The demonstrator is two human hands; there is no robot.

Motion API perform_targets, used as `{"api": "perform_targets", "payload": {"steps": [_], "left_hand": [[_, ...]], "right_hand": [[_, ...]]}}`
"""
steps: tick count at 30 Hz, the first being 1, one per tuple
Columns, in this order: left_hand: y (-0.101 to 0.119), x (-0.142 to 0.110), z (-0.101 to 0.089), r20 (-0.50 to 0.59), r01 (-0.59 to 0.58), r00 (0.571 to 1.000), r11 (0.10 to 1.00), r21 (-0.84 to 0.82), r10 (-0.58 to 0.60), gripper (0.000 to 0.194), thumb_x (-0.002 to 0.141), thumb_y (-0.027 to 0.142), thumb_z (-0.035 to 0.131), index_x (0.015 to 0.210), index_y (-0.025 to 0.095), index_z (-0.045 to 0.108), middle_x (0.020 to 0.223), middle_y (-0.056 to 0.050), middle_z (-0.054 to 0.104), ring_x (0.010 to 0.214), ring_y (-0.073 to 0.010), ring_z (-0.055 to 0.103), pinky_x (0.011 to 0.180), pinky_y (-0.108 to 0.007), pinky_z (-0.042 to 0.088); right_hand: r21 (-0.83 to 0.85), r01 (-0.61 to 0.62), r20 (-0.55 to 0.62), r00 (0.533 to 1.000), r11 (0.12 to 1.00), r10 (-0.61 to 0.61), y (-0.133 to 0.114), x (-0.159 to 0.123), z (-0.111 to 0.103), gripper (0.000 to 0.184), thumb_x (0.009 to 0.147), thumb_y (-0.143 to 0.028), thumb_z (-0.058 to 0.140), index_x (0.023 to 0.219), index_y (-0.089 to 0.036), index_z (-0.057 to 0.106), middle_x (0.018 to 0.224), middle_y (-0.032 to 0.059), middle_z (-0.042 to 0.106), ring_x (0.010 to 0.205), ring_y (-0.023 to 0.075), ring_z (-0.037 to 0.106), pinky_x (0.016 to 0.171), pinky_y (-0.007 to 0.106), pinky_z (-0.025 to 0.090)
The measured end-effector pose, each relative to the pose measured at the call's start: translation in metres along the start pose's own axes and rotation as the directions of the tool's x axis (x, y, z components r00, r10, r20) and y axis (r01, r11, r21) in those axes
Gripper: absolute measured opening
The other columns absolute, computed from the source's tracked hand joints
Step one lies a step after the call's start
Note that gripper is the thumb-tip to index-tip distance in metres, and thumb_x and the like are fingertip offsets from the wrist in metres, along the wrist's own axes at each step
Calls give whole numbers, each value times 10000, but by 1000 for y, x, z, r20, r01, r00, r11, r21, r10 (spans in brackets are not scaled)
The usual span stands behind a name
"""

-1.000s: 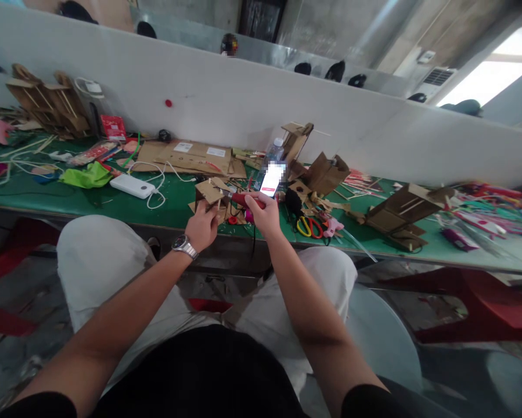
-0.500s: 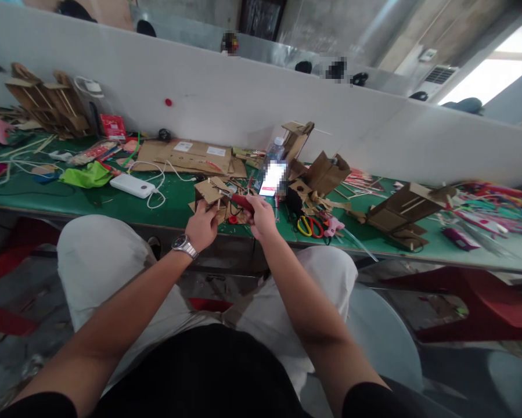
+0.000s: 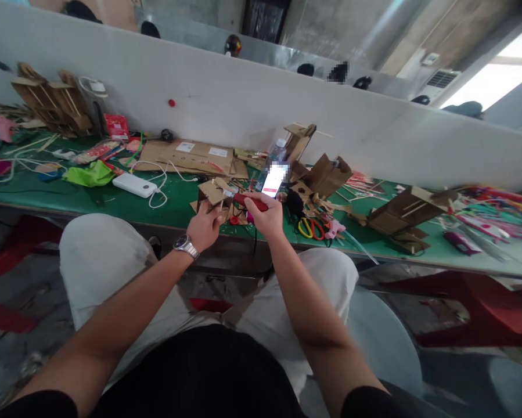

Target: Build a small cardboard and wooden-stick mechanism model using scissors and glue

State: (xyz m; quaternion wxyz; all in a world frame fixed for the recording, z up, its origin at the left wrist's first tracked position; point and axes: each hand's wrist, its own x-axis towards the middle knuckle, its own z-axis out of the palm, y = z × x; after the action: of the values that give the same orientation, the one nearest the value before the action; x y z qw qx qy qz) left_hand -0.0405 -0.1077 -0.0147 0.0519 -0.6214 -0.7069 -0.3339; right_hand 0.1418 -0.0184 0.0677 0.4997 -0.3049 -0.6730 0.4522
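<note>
At the far left of my head view, a cardboard assembly (image 3: pixel 51 101) with light sticks stands against the white partition (image 3: pixel 226 104), at the rear of the green table (image 3: pixel 90 200). A red packet (image 3: pixel 117 126) is just to its right. Nearer the front edge, a green cloth (image 3: pixel 89 174) lies beside a white power bank (image 3: pixel 133 184) with a white cable. Behind these, a flat cardboard sheet (image 3: pixel 160 155) bears two white labels.

I have the left hand (image 3: pixel 202 228), watch on wrist, grasping the near side of a small cardboard piece (image 3: pixel 212 191). This workpiece sits near the table's front edge, directly ahead of the body. The right hand (image 3: pixel 266 216) is clenched around a red-handled tool (image 3: pixel 243 201), its metal end pointing left at the workpiece's right side; I cannot tell whether the tip makes contact.

Just beyond the right hand, a lit phone (image 3: pixel 273 181) leans in front of a clear bottle (image 3: pixel 279 151). Continuing right, I locate scissors (image 3: pixel 305 227) with yellow and red handles, a pink tool (image 3: pixel 334 228) touching or just beside them, a tilted cardboard frame (image 3: pixel 391 215) and a purple packet (image 3: pixel 461 242).
</note>
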Motion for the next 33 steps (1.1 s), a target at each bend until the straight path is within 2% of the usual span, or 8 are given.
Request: {"api": "perform_targets", "payload": {"steps": [3,7,11,20,23,27,30,33], "left_hand": [[0,0,0,-4,6,1000,1000,-6,-6,448,1016,263,534,1436,200,678,1484,-184,565,1251,-338,696,1001,-450,645],[-1,0,-1,-24,-16,1000,999,-36,16,438,1012,261,531,1413,178,684,1480,-192,560,1263,-341,694,1007,-449,646],[-2,0,-1,-23,-15,1000,999,-41,14,437,1012,263,529,1408,169,686,1463,-201,561,1235,-347,702,982,-460,654],[-3,1,0,-37,0,999,999,-41,-2,394,1016,292,581,1378,188,700,1471,-185,574,1275,-338,688,989,-426,648],[-4,0,1,-35,16,999,999,-52,-18,400,1012,299,595,1382,174,683,1483,-196,573,1257,-339,694,960,-420,651],[-5,-2,-1,-80,1,997,994,-106,-9,505,1034,360,587,1512,200,592,1468,-185,595,1285,-331,682,942,-397,638],[-6,3,-6,-119,-8,993,992,-128,-7,445,1063,443,543,1399,197,700,1345,-171,670,1172,-314,723,915,-382,618],[-8,15,-10,-171,10,985,991,-132,-33,410,1055,487,559,1196,194,808,1214,-150,732,1021,-286,745,883,-369,593]], "right_hand": [[128,-128,-24,991,984,132,8,2,7,215,769,-413,864,885,-234,841,863,32,782,790,181,670,640,257,522],[250,-256,5,965,934,263,20,6,15,349,774,-544,849,812,-212,753,533,-49,541,464,94,433,415,216,302],[321,-338,52,939,885,340,23,6,17,403,764,-572,859,849,-200,728,520,-61,507,434,80,402,370,204,224],[296,-392,93,919,871,382,26,9,13,488,818,-665,751,972,-204,709,517,-78,471,414,87,346,401,227,264],[201,-331,10,942,922,336,28,17,2,522,909,-684,590,1088,-210,711,563,-73,471,449,104,360,447,242,321],[-69,-263,-145,957,962,251,33,30,-25,509,1019,-584,448,1270,-209,685,727,-6,632,582,150,530,562,264,428],[-348,-244,-185,964,905,189,40,36,-46,406,1009,-456,564,1281,-206,733,942,77,764,898,233,694,821,326,531],[-578,-258,-157,966,774,204,47,38,-61,326,991,-324,621,1238,-190,785,1159,141,799,1162,312,698,1021,393,502]]}}
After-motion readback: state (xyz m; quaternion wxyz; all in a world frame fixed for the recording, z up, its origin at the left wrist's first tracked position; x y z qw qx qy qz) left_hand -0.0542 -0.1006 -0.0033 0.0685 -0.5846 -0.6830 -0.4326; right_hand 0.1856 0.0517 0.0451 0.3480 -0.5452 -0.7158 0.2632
